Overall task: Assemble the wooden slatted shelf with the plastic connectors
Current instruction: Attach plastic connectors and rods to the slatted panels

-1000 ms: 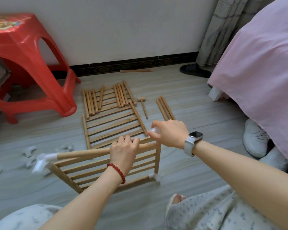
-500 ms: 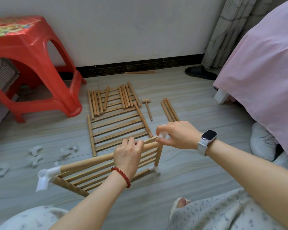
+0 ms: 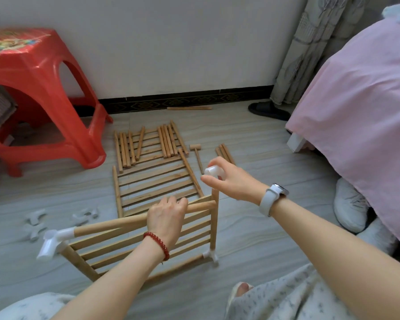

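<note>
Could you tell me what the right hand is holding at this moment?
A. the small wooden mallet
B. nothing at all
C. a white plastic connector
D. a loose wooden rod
C: the right hand pinches a white connector just above the top of the upright post, while the mallet lies on the floor beyond it.

Slatted wooden shelf panel (image 3: 134, 245) propped on edge, white plastic connectors at two corners (image 3: 50, 242), another white connector (image 3: 214, 171) held above its bare upright post, loose dowels (image 3: 146, 144) on floor
</note>
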`<state>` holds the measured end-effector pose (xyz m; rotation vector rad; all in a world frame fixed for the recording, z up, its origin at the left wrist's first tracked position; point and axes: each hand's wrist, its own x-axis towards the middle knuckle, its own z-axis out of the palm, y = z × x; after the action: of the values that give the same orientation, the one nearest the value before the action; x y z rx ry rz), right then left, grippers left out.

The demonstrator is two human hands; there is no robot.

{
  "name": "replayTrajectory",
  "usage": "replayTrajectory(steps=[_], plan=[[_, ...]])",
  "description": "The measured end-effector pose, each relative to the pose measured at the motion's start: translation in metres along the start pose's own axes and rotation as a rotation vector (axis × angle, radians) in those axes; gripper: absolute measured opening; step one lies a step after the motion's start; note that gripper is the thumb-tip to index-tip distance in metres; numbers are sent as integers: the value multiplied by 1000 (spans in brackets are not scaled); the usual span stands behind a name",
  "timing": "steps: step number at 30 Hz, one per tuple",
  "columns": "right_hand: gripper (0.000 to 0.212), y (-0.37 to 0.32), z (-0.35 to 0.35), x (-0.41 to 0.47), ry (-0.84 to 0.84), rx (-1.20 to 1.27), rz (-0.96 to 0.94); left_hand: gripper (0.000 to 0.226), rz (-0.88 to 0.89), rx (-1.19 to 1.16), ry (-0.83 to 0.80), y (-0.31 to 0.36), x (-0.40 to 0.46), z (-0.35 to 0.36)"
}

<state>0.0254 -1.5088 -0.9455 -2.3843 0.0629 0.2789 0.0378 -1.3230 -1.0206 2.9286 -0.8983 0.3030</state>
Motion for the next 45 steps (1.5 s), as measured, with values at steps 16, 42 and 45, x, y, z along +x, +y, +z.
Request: replayTrajectory(steps=[16,42,45], plan=[[31,12,-8,8,-158,27,-7,27,-87,-155,-173,-27,25,-45],[30,-39,-18,14,502,446,-296,32,-295,-872,130,-36,37,-79],[44,-36,-19,21,564,92,-304,38,-306,-1089,6,-38,34,-78]])
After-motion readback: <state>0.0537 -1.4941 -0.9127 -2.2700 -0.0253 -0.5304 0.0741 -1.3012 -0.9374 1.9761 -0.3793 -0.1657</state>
